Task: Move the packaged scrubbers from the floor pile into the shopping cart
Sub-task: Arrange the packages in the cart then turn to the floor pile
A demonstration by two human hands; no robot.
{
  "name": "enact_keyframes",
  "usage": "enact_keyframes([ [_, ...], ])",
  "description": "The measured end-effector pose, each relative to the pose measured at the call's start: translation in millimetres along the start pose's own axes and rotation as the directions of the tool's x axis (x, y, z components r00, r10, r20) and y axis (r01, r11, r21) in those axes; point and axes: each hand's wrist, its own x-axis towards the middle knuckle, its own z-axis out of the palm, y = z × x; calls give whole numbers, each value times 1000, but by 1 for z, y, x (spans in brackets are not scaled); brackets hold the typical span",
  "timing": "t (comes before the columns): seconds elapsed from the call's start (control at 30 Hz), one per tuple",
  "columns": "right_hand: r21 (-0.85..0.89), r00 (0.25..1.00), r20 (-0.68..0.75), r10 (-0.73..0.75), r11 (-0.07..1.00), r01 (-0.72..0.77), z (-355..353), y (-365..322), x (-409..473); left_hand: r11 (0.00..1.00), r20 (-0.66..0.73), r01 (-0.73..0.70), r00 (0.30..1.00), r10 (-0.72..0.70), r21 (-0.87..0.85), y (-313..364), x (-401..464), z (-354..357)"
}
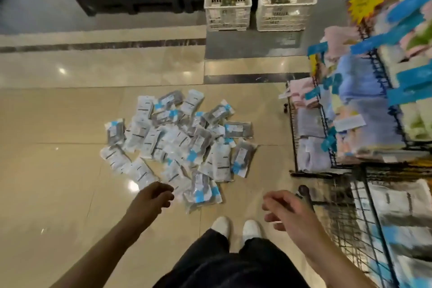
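Lying in a big messy pile (177, 142) on the shiny tan floor (58, 170) are lots of packaged scrubbers in clear bags with blue tags. Some bags show a dark scrubber and some show a white side. The pile sits right in front of the person's white shoes (236, 228).

The left hand (152, 199) hangs just above the near edge of the pile. Its fingers are loosely curled and it holds nothing. The right hand (287, 211) is out in the air, near the shopping cart (346, 217). Its fingers are loosely bent too, and it holds nothing.

The black wire cart is on the right, with some bags already inside it. Past the cart stands a wire rack (374, 105) full of folded cloths in soft colors. Two white baskets (259, 7) sit far off on the floor.
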Motion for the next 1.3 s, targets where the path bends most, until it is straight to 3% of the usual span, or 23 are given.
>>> enact_keyframes([
  [0.27,-246,928,369,-47,958,147,58,-41,27,947,-249,151,942,-225,-284,-51,-87,12],
  [0.6,-465,805,594,-9,812,353,162,-53,29,814,-389,170,812,-434,-555,-129,-144,-10],
  [0.83,-616,827,555,90,713,336,254,-52,21,711,-342,194,772,-536,-676,-206,-138,-57],
  [0.93,-625,847,528,69,706,332,309,-58,11,685,-283,228,787,-548,-692,-237,-128,-97],
  [1.1,-615,883,466,61,740,274,385,-71,8,749,-231,259,846,-480,-610,-269,-101,-174],
  [1.3,-641,945,316,87,753,145,429,-79,40,813,-203,238,896,-395,-531,-279,-41,-264],
])
